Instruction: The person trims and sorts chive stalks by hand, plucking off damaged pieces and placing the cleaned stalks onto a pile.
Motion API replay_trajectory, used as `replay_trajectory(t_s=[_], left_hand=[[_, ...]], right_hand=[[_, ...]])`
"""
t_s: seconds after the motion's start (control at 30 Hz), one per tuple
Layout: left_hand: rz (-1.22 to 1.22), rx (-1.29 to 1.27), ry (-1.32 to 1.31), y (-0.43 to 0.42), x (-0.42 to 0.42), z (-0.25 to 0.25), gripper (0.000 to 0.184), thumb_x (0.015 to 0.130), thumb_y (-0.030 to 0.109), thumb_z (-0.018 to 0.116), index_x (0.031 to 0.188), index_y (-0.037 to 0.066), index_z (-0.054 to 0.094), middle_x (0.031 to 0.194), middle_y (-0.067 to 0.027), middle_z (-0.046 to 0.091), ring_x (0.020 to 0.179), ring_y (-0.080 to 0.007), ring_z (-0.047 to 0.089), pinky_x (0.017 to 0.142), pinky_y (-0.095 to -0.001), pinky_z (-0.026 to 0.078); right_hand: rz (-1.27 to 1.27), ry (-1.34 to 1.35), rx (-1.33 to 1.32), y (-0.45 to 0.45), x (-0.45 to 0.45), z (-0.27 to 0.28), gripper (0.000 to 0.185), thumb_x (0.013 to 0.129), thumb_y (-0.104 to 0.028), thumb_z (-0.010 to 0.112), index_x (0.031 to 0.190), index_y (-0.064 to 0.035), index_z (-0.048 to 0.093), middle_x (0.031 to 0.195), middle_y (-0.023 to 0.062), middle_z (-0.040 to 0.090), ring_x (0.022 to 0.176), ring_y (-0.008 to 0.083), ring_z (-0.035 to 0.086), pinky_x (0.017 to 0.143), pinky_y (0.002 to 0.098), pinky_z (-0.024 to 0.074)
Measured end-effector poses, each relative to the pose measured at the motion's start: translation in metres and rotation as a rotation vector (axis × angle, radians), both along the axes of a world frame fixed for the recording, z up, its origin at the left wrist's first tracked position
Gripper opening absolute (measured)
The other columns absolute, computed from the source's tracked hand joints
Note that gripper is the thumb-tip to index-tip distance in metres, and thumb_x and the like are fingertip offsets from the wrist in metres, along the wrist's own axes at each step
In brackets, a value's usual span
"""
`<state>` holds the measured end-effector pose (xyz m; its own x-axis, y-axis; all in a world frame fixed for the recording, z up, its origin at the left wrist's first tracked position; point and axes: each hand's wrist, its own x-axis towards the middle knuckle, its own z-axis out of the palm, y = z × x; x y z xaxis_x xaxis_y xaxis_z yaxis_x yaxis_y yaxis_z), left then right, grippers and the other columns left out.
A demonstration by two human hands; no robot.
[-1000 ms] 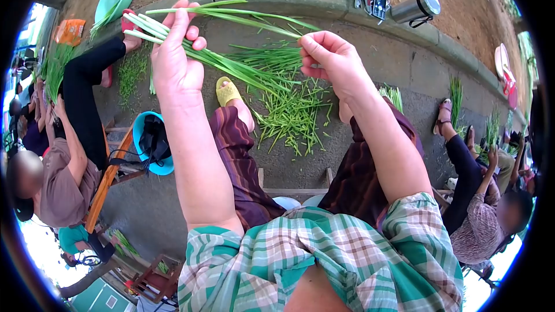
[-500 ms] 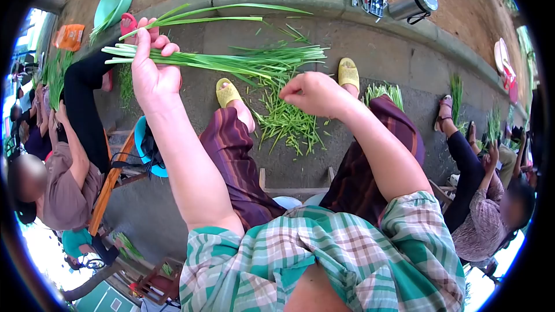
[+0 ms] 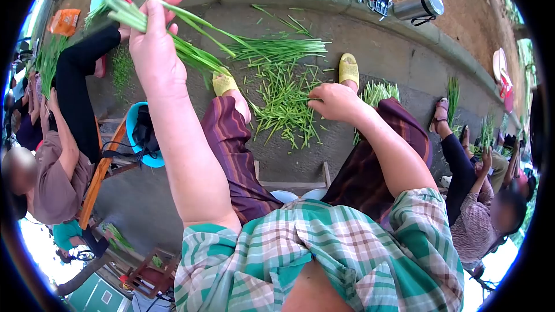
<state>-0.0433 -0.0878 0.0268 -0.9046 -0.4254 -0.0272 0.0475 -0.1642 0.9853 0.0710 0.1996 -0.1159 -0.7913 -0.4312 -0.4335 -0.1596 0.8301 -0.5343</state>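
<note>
My left hand (image 3: 156,60), raised at upper left, is closed around a bunch of garlic chives (image 3: 199,55). Their pale stem ends point up and left, slightly blurred, and the green leaves slant down to the right. One or two stalks splay apart above the rest. My right hand (image 3: 338,103) hovers over the right of the cut chive pieces (image 3: 286,104), its fingers curled together; whether anything is between them is hidden. A pile of long chives (image 3: 280,49) lies on the pavement beyond the cut pieces.
My yellow slippers (image 3: 348,70) flank the cut pieces. Another chive bundle (image 3: 378,93) lies by my right leg. A flask (image 3: 419,7) and a small device (image 3: 380,1) rest on the curb. A blue basin (image 3: 143,133) stands left; people handle chives on both sides.
The bunch in my left hand has tilted, leaf ends dropping and stem ends rising. My right hand has shifted right and slightly down, farther from the bunch. The view has shifted slightly.
</note>
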Motion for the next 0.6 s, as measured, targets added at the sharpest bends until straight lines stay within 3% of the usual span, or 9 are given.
replay_trajectory(t_s=[0.07,0.1,0.2,0.27,0.37,0.4,0.47,0.53,0.6], left_hand=[[-0.065,-0.197,0.038,0.008,0.003,0.002,0.022,0.1,0.021,0.052,0.11,0.005,0.064,0.099,-0.0095,0.072,0.084,-0.0052,0.055,0.072,-0.0206,0.044],[-0.101,-0.16,0.098,0.009,0.0,-0.004,0.022,0.1,0.021,0.052,0.106,0.005,0.065,0.096,-0.0102,0.072,0.087,-0.0078,0.061,0.075,-0.0214,0.046],[-0.27,-0.137,-0.021,0.026,0.009,-0.003,0.022,0.101,0.021,0.051,0.103,0.004,0.065,0.091,-0.0098,0.071,0.084,-0.0108,0.065,0.075,-0.0226,0.049],[-0.392,-0.204,-0.11,0.05,0.023,0.001,0.027,0.102,0.023,0.048,0.107,0.001,0.063,0.082,-0.0043,0.066,0.075,-0.0116,0.064,0.069,-0.0252,0.051],[-0.621,-0.205,-0.25,0.091,0.053,-0.005,0.027,0.102,0.028,0.049,0.102,0.006,0.065,0.074,0.0012,0.058,0.063,-0.0052,0.052,0.059,-0.0199,0.047],[-0.736,-0.338,-0.332,0.101,0.064,-0.005,0.027,0.101,0.029,0.053,0.1,0.005,0.065,0.076,0.001,0.059,0.066,-0.0065,0.054,0.059,-0.0242,0.047],[-0.898,-0.374,-0.221,0.12,0.093,-0.015,0.021,0.095,0.025,0.06,0.098,0.005,0.064,0.076,-0.0034,0.06,0.069,-0.0127,0.057,0.061,-0.0301,0.049],[-1.092,-0.245,-0.275,0.131,0.118,-0.018,0.016,0.088,0.019,0.068,0.096,0.006,0.064,0.08,-0.0085,0.061,0.073,-0.0209,0.062,0.064,-0.0364,0.05],[-1.226,-0.199,-0.162,0.135,0.142,-0.023,0.019,0.082,0.013,0.07,0.098,0.006,0.063,0.085,-0.0118,0.062,0.076,-0.0293,0.064,0.066,-0.0384,0.051]], right_hand=[[0.03,-0.155,0.015,0.012,0.006,-0.018,0.031,0.088,-0.033,0.058,0.102,-0.009,0.071,0.092,0.0157,0.07,0.088,0.0355,0.067,0.08,0.0457,0.0526],[0.019,-0.262,0.004,0.017,0.009,-0.029,0.032,0.087,-0.033,0.058,0.103,-0.0093,0.072,0.094,0.0157,0.07,0.089,0.0352,0.067,0.081,0.0443,0.0527],[0.057,-0.466,0.04,0.029,0.014,-0.06,0.031,0.088,-0.033,0.061,0.105,-0.0088,0.07,0.096,0.0146,0.071,0.09,0.0322,0.067,0.083,0.0401,0.0521],[0.022,-0.509,0.063,0.033,0.01,-0.09,0.032,0.088,-0.034,0.06,0.107,-0.0099,0.07,0.096,0.0148,0.071,0.09,0.0301,0.068,0.082,0.0393,0.0523],[-0.162,-0.303,0.271,0.04,-0.003,-0.16,0.032,0.086,-0.036,0.057,0.098,-0.0111,0.073,0.102,0.0138,0.071,0.093,0.0329,0.068,0.083,0.0419,0.0536],[-0.158,-0.306,0.269,0.042,-0.007,-0.166,0.032,0.086,-0.036,0.057,0.098,-0.0111,0.073,0.102,0.0138,0.071,0.093,0.0329,0.068,0.083,0.0419,0.0536],[-0.49,-0.12,0.071,0.046,-0.021,-0.176,0.028,0.085,-0.034,0.058,0.094,-0.0118,0.073,0.095,0.0155,0.071,0.092,0.0343,0.068,0.082,0.0434,0.0539],[-0.609,0.008,0.12,0.043,-0.046,-0.202,0.022,0.084,-0.03,0.063,0.092,-0.0112,0.074,0.09,0.0146,0.071,0.088,0.0329,0.068,0.081,0.0431,0.0542],[-0.679,0.08,0.064,0.04,-0.074,-0.206,0.021,0.083,-0.028,0.065,0.091,-0.0108,0.074,0.089,0.0135,0.071,0.086,0.0316,0.069,0.079,0.0425,0.0544]])
